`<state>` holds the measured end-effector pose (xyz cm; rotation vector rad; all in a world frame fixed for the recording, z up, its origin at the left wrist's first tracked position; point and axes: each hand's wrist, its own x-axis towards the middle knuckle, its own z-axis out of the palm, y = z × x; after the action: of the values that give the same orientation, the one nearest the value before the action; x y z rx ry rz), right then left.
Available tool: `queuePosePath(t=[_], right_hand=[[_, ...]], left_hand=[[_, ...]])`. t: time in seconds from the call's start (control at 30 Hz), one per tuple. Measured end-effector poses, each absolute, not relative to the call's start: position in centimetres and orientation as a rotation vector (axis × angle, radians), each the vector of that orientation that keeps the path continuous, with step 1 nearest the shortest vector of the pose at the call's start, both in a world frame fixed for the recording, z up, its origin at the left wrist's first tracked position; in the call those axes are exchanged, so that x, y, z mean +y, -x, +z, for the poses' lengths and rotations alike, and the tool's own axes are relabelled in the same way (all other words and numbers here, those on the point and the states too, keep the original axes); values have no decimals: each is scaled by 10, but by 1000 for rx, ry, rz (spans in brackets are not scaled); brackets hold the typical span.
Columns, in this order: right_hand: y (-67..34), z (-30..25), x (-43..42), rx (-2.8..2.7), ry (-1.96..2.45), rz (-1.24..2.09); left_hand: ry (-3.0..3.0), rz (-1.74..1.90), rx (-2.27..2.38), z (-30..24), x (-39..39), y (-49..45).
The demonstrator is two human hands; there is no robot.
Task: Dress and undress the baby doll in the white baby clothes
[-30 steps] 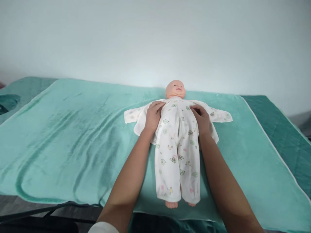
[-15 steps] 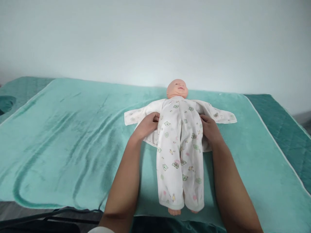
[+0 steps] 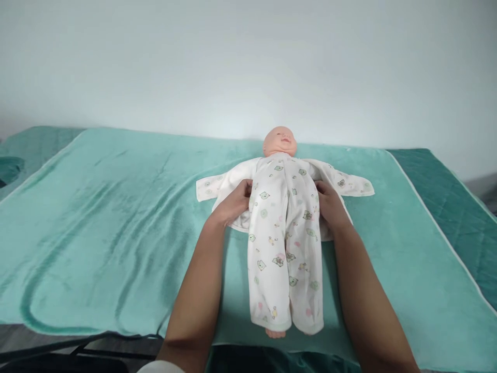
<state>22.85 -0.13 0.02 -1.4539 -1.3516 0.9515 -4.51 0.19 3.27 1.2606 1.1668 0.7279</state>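
A baby doll [image 3: 280, 141] lies face up on a teal blanket [image 3: 108, 217], its head toward the wall. White printed trousers [image 3: 285, 243] cover its body and legs, over a white printed jacket [image 3: 341, 182] spread out to both sides. My left hand [image 3: 233, 203] presses against the doll's side at the waist, fingers curled onto the cloth. My right hand [image 3: 328, 203] does the same on the other side. One bare foot [image 3: 275, 332] shows below the trouser cuff.
The blanket covers a darker green quilted mattress [image 3: 446, 207] that shows at the right and far left. A pale wall [image 3: 248, 62] rises just behind the doll's head. The bed's near edge runs along the bottom of the view.
Both hands have slid down from the doll's shoulders to the sides of its waist. The doll and its clothes have stayed in place.
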Motion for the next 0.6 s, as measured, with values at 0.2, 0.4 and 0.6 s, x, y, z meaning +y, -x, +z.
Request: queuePosePath(t=[0.2,0.4,0.6], right_hand=[[-224,11,-2,-1329,1426,917],[-222,4,-2,-1198,1413,1066],[-220,7,-2,-1011,1340,1214]], left_hand=[[-1428,737,1249,37,1,46],[-1521,770,1106,33,2,44],[-1387,825,1005,24,5,42]])
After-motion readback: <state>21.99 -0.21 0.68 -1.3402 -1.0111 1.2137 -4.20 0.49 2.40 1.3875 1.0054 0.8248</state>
